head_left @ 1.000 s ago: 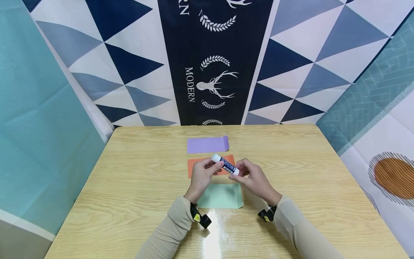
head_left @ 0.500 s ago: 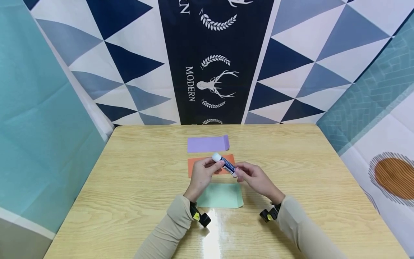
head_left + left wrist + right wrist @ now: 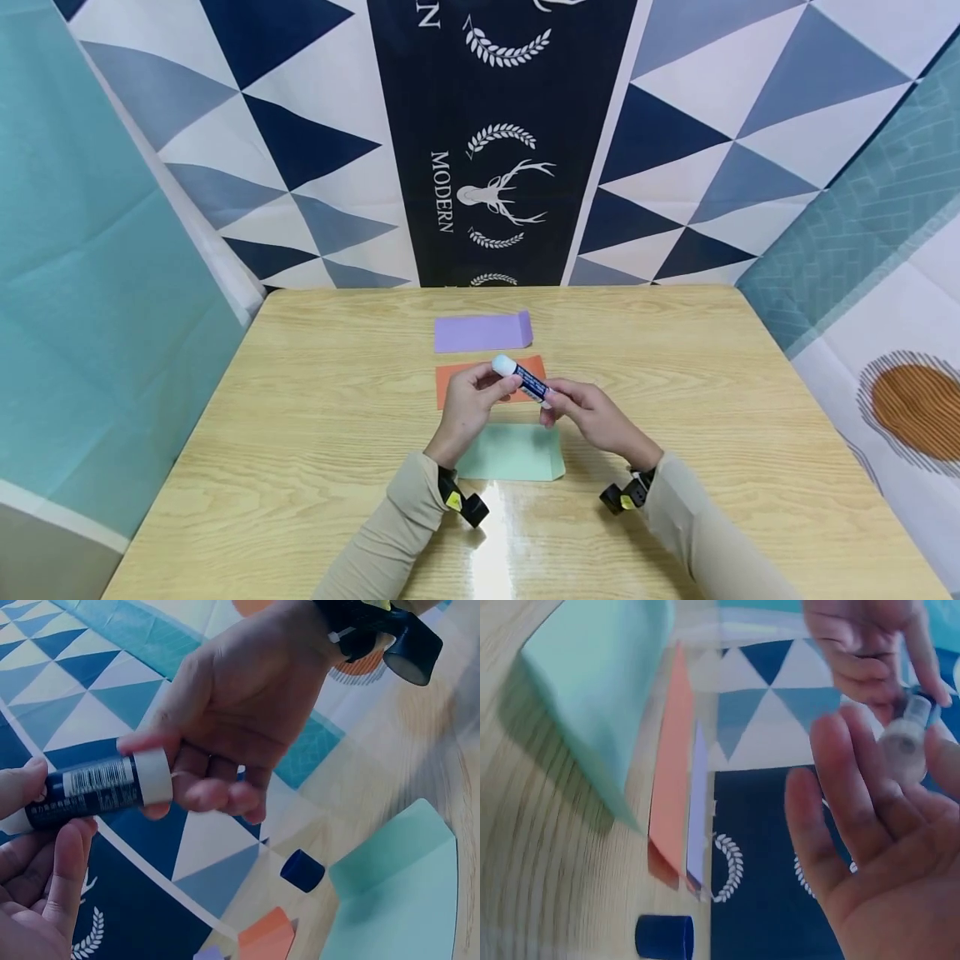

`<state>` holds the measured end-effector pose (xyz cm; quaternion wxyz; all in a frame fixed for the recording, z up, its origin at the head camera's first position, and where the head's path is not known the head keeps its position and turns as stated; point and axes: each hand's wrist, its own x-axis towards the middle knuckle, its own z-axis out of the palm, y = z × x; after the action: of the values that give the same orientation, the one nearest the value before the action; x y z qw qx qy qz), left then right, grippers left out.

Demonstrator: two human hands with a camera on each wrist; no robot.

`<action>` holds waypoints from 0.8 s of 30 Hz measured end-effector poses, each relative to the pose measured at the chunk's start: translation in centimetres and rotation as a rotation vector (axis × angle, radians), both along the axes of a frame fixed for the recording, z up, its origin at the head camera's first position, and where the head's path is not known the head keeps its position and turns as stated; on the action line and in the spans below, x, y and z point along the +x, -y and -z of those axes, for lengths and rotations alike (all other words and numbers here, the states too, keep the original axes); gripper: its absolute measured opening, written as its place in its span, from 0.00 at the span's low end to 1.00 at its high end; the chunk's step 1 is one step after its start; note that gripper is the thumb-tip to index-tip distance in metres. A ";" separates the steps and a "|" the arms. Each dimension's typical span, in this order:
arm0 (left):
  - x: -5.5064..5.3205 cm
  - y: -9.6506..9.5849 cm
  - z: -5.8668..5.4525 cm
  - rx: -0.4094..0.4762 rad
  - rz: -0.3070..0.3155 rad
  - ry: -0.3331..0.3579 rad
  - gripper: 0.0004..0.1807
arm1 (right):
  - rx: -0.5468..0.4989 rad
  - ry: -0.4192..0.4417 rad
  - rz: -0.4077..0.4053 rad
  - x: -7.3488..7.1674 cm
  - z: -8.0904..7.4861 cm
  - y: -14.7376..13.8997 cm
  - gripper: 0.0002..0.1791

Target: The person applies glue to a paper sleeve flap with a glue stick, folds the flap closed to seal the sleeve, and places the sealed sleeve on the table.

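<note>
A glue stick (image 3: 529,384) with a dark blue label and white ends is held at a slant above the table. My left hand (image 3: 467,410) pinches it near its upper-left end between thumb and fingers. At the lower-right end, the thumb and index finger of my right hand (image 3: 602,418) grip the white base. The left wrist view shows the barcode on the glue stick (image 3: 101,784) and blurred right fingers at its end. A dark blue cap (image 3: 303,871) stands on the table near the envelopes; in the head view it cannot be seen.
A green envelope (image 3: 513,454) lies below the hands on the wooden table (image 3: 315,433). Behind it come an orange envelope (image 3: 536,367), partly covered by the left hand and glue stick, and a purple envelope (image 3: 480,333). Patterned cloth (image 3: 300,150) hangs beyond the table's back edge.
My right hand has shifted slightly at the base of the glue stick, its fingers closing further round that end. The left hand keeps its hold, almost still; the envelopes have not moved.
</note>
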<state>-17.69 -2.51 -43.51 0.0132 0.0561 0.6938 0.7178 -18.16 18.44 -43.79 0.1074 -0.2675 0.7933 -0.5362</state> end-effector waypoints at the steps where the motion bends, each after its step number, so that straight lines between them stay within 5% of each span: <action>1: 0.0 0.0 0.0 0.002 0.003 0.003 0.15 | -0.014 0.030 -0.017 0.0 0.0 -0.1 0.19; 4: -0.1 0.1 0.1 0.004 -0.004 0.011 0.16 | -0.018 0.057 -0.016 -0.1 0.1 -0.1 0.21; 10: -0.3 0.0 0.5 0.003 -0.068 0.030 0.16 | 0.027 0.012 0.147 0.2 0.1 0.6 0.14; 18: -0.3 -0.2 0.5 -0.007 -0.075 0.028 0.16 | 0.104 -0.180 0.261 0.4 -0.1 1.3 0.15; 21: -0.2 -0.1 0.4 -0.011 -0.062 0.032 0.15 | 0.113 -0.182 0.220 0.3 -0.3 1.1 0.12; 24: -0.2 0.1 0.2 -0.010 -0.043 0.030 0.15 | 0.098 -0.089 0.102 0.3 -0.4 0.7 0.14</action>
<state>-17.86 -2.59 -43.74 0.0084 0.0303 0.6983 0.7152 -17.90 17.73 -43.37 0.0575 -0.2450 0.8352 -0.4890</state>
